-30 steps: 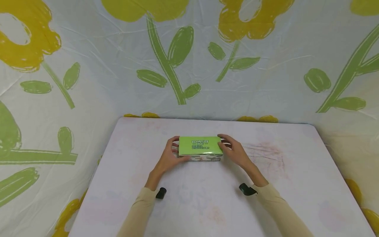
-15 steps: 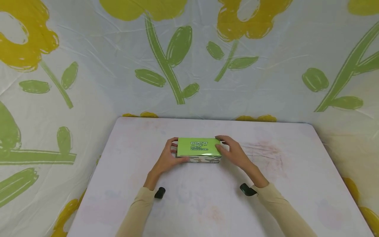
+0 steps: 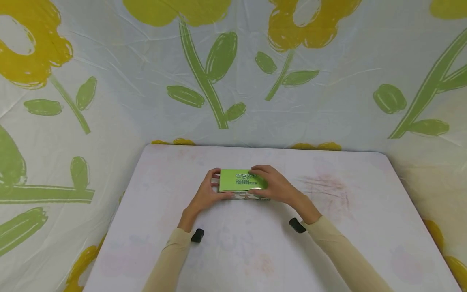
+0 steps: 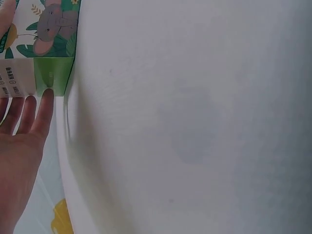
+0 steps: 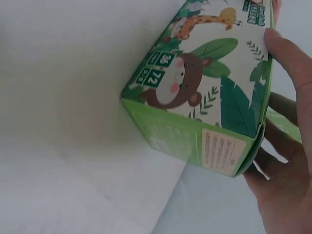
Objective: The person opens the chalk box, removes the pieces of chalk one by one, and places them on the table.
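A green cardboard box (image 3: 233, 184) with "ECHOTIPS" on its lid sits on the table; a printed giraffe and bear show on its front (image 5: 180, 80) in the right wrist view. My left hand (image 3: 204, 194) grips the left end, thumb along the front and fingers round the side. In the left wrist view that hand's fingertips (image 4: 46, 105) touch the end panel. Over the right part of the lid reaches my right hand (image 3: 279, 186), thumb at the front top edge and fingers bent across the top. The lid's corner (image 5: 248, 156) stands slightly away from the box wall.
The white table (image 3: 233, 251) has rounded far corners and faint pinkish smudges. Behind it hangs a cloth (image 3: 146, 109) printed with yellow flowers and green leaves, which also covers both sides. Dark wrist cameras (image 3: 198, 235) jut from the beige sleeves.
My right hand has moved left from the box's right end onto the lid, covering part of the lettering. The left hand keeps its grip, and the box has barely shifted.
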Motion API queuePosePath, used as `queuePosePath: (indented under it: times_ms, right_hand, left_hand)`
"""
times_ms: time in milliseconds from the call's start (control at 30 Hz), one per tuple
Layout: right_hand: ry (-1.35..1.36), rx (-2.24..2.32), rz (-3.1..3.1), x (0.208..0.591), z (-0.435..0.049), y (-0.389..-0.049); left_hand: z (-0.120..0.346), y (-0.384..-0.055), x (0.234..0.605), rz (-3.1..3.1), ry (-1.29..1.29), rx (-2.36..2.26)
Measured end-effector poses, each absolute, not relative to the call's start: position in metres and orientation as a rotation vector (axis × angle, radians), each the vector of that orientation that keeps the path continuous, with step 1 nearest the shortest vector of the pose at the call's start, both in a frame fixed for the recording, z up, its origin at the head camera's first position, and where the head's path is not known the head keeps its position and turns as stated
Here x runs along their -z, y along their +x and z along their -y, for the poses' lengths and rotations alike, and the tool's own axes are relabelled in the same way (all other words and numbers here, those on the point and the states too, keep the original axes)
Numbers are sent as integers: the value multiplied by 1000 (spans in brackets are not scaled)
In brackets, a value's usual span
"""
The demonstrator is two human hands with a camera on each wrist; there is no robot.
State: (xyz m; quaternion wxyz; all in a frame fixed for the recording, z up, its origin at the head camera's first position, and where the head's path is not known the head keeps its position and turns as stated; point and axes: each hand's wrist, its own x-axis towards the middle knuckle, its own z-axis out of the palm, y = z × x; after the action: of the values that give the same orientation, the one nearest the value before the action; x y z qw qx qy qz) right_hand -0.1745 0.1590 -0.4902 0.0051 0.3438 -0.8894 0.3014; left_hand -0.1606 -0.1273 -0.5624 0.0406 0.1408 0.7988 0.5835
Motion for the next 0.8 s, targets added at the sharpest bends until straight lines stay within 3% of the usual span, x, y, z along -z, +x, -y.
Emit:
queuePosePath:
  times_ms: [800]
  right_hand:
    - [1391,-282,2600,479,-155,-191]
  left_hand:
    - [131,-164,563,-2462,437,-1693]
